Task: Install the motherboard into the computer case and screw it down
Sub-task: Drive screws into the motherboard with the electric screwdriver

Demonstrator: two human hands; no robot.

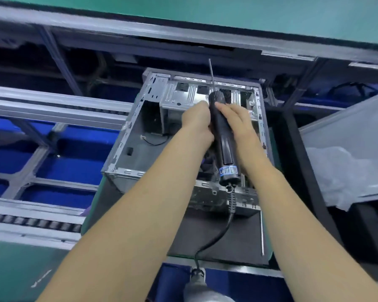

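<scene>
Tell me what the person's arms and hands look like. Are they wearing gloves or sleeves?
No gloves and no sleeves show. Both forearms are bare from the bottom edge of the picture up to the wrists. The left hand and right hand are bare too. I can't see any watch, ring or wristband on them.

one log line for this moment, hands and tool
left hand: holds black electric screwdriver | right hand: on screwdriver | bit: pointing away, above open grey metal computer case | motherboard: not discernible

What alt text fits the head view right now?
Both hands, left hand and right hand, grip a black electric screwdriver over the open computer case, its bit pointing away from the camera; its cord trails toward the camera.
</scene>
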